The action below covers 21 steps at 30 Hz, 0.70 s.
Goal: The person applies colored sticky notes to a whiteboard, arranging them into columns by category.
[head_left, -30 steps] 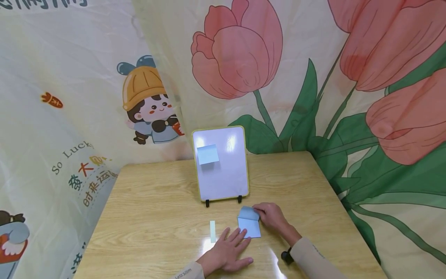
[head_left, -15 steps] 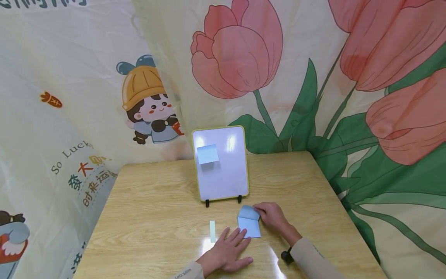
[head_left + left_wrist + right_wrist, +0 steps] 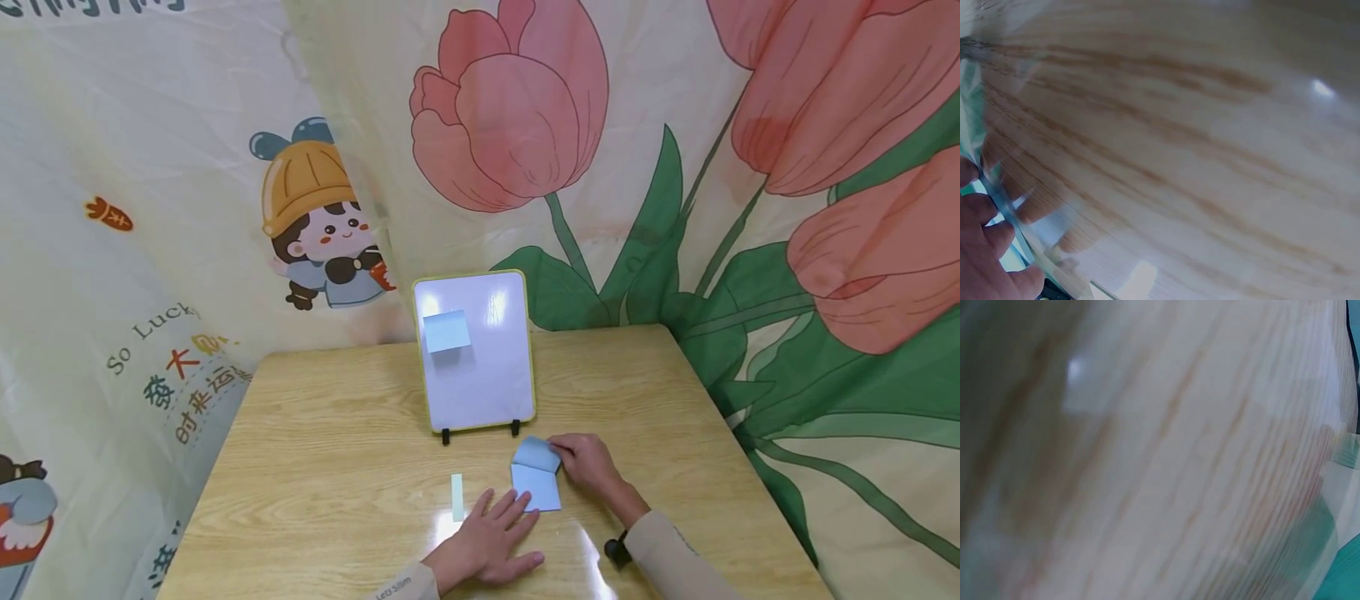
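A pad of blue sticky notes (image 3: 537, 492) lies on the table in the head view. Its far part, a blue sheet (image 3: 536, 454), tilts up from a crease across the middle. The thumb and fingers of my right hand (image 3: 591, 467) pinch this sheet at its right edge. My left hand (image 3: 493, 537) is spread flat, fingertips resting on the pad's near left corner. In the left wrist view, the left fingers (image 3: 999, 237) show at the lower left edge. Only tabletop and some backdrop appear in the right wrist view; the right hand is out of it.
A small whiteboard (image 3: 491, 383) stands upright on black feet behind the pad, with a blue note (image 3: 447, 332) stuck at its upper left. A narrow pale green strip (image 3: 457, 497) lies left of the pad on the wooden table (image 3: 322, 467). A printed cloth (image 3: 337, 75) hangs behind.
The pinched sheet has risen slightly and shifted a little away and right with my right hand, widening the angle at the crease. My left hand has stayed in place.
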Available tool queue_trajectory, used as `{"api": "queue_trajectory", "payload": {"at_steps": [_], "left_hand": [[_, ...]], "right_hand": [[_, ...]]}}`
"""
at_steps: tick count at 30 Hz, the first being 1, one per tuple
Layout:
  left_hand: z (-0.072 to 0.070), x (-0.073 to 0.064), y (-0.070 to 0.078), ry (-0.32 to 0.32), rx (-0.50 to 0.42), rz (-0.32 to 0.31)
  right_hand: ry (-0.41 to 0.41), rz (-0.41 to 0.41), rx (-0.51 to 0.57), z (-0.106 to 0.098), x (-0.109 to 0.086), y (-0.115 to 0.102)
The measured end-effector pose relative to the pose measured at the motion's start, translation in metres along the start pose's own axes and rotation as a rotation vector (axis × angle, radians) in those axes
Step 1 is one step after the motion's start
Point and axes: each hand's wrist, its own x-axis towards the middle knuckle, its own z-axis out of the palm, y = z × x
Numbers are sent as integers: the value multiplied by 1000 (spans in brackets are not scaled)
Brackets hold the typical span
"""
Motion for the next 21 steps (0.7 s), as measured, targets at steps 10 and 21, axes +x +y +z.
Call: {"api": "queue_trajectory", "payload": {"at_steps": [10,21], "left_hand": [[-2,0,0,-17,-25,-1],[0,0,-1,-19,-33,-10]], "right_hand": [[19,50,79,1,-2,6],[22,126,167,0,-3,7]]}}
